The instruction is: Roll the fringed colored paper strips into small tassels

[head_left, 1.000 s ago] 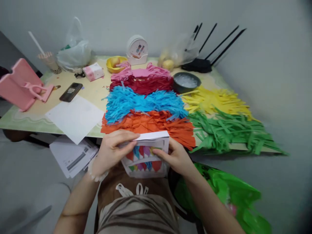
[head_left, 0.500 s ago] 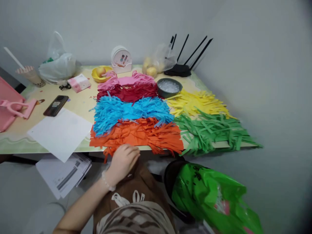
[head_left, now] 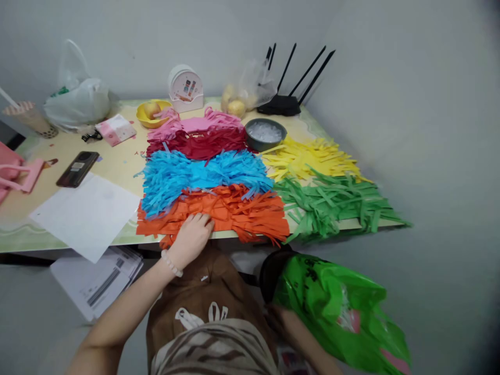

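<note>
Orange fringed paper (head_left: 222, 219) lies along the table's front edge. My left hand (head_left: 195, 232), with a beaded bracelet at the wrist, rests palm down on its front part, fingers lightly bent and side by side; the thumb is hidden. Behind the orange paper lie blue (head_left: 207, 172), dark red (head_left: 207, 145) and pink (head_left: 195, 124) fringed bundles. Yellow (head_left: 316, 159) and green (head_left: 339, 200) ones lie to the right. Low between my lap and the bright green plastic bag (head_left: 336, 307) is my right hand (head_left: 279, 317), dark and blurred, its fingers unclear.
A grey bowl (head_left: 265, 134) of clear pieces stands behind the yellow paper, near a black router (head_left: 281, 105). To the left are a phone (head_left: 78, 169), a white sheet (head_left: 86, 213), a yellow bowl (head_left: 150, 122) with fruit and a drink cup (head_left: 35, 122). Papers (head_left: 97, 284) show below the table edge.
My left hand has moved forward from the table edge onto the orange paper. My right hand and forearm have come into view beside the green bag. The camera view has shifted slightly.
</note>
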Demonstrator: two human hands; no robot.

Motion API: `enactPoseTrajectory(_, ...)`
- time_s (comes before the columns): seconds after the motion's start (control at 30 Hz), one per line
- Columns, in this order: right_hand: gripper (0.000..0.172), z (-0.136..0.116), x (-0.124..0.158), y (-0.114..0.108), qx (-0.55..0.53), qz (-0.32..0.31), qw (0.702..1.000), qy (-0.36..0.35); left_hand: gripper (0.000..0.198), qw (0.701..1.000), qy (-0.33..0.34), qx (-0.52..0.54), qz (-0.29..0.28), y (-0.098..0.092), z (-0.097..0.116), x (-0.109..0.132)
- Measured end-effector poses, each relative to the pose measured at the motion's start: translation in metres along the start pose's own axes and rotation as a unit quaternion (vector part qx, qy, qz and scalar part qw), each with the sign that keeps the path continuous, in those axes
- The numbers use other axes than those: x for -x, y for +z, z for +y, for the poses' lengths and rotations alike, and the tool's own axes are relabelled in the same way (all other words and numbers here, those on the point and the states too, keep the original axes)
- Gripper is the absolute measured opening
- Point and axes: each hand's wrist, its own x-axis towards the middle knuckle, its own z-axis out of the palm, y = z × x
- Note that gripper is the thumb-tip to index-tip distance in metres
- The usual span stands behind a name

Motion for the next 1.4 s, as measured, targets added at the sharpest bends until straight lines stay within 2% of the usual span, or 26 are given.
enactPoseTrajectory(0.1,0.017,-0.012,-0.045,-0.014,-0.002,-0.016,0.998,-0.053,0.017,1.0,0.009,-0.004,-0.003,-0.001,-0.002,-0.001)
enactPoseTrajectory(0.17,0.022,-0.031,-0.077,-0.032,0.028,0.017,0.993,-0.113,0.021,1.0,0.003,-0.007,-0.001,0.001,-0.003,0.0)
enactPoseTrajectory(0.23,0.024,-0.05,-0.112,-0.046,0.092,0.072,0.971,-0.209,0.022,1.0,0.0,-0.01,0.001,0.003,-0.003,0.002)
enactPoseTrajectory(0.3,0.025,-0.06,-0.145,-0.052,0.173,0.091,0.943,-0.268,0.022,1.0,0.005,-0.011,0.002,0.004,-0.003,0.002)
enactPoseTrajectory(0.43,0.028,-0.057,-0.187,-0.05,0.3,0.042,0.908,-0.291,0.023,1.0,0.025,0.002,0.0,0.007,-0.003,0.002)
enactPoseTrajectory(0.57,0.028,-0.051,-0.195,-0.057,0.31,-0.005,0.899,-0.309,0.025,0.999,0.026,0.04,-0.006,0.006,-0.005,0.0)
enactPoseTrajectory(0.7,0.022,-0.054,-0.199,-0.065,0.305,-0.038,0.903,-0.299,0.023,0.996,0.018,0.082,-0.021,0.003,-0.011,-0.003)
enactPoseTrajectory(0.83,0.025,-0.058,-0.204,-0.065,0.294,-0.031,0.92,-0.258,0.023,0.992,0.011,0.125,-0.031,0.0,-0.018,-0.006)
enactPoseTrajectory(1.1,0.013,-0.066,-0.208,-0.068,0.257,-0.039,0.942,-0.212,0.017,0.979,0.006,0.198,-0.055,-0.012,-0.031,-0.019)
enactPoseTrajectory(1.33,0.009,-0.072,-0.208,-0.069,0.257,-0.049,0.944,-0.203,0.016,0.977,-0.004,0.203,-0.059,-0.013,-0.025,-0.018)
enactPoseTrajectory(1.4,0.014,-0.075,-0.207,-0.068,0.265,-0.053,0.94,-0.209,0.016,0.978,-0.008,0.199,-0.056,-0.012,-0.023,-0.017)
